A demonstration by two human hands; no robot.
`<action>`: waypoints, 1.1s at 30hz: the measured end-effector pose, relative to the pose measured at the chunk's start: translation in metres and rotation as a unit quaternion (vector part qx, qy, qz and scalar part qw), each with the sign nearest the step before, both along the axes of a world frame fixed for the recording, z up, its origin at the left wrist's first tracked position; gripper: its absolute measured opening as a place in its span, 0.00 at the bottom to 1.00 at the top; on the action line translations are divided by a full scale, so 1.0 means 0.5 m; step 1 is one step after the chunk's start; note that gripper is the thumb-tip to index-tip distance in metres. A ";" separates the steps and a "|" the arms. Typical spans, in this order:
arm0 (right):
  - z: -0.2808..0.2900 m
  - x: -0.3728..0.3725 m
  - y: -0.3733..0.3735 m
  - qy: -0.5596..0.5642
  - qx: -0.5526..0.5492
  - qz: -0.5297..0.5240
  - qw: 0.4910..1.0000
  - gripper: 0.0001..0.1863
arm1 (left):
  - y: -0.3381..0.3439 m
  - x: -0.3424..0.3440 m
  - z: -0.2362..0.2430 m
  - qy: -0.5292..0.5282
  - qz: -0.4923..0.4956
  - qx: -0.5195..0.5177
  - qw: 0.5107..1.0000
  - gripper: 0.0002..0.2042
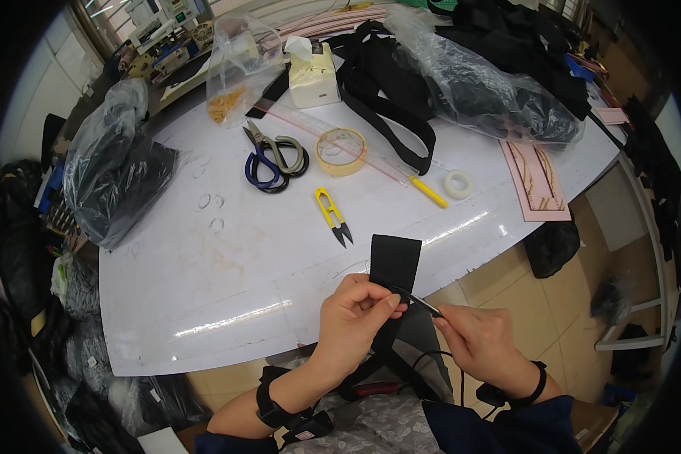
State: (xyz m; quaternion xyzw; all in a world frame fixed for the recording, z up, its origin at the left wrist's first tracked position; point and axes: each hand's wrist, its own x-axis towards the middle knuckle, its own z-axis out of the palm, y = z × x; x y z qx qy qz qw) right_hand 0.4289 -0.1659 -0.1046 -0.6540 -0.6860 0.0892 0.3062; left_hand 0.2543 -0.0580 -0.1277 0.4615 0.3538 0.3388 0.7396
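My left hand (356, 321) is closed on a black webbing strap (395, 257), pinching it near the table's front edge, with the end pointing up. My right hand (477, 340) grips a slim metal tool with a dark handle (422, 303), its tip at the strap beside my left thumb; what kind of tool it is, I cannot tell. On the table beyond lie yellow thread snips (331, 216), large scissors (276, 155), a roll of masking tape (340, 151), a clear ruler (295, 113), a yellow-handled tool (431, 193) and a small white tape roll (458, 184).
The white table (189, 287) has a curved edge. Bagged black material (492, 98), straps, a tissue pack (314, 83) and a bag of yellow pieces (234, 98) sit at the back; another bag (113, 181) is left. A pink card (533, 185) is right. Dark bundles (83, 348) line the left floor.
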 end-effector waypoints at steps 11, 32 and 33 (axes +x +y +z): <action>0.033 0.019 0.000 -0.067 -0.036 0.022 0.997 0.06 | -0.002 0.002 -0.007 0.013 0.001 0.027 1.000 0.02; -0.008 -0.087 0.129 0.621 -0.126 0.017 0.773 0.10 | 0.018 -0.067 0.090 0.170 -0.068 0.156 0.971 0.04; -0.012 -0.090 0.128 0.619 -0.118 0.026 0.776 0.11 | 0.019 -0.071 0.094 0.189 -0.082 0.147 0.968 0.04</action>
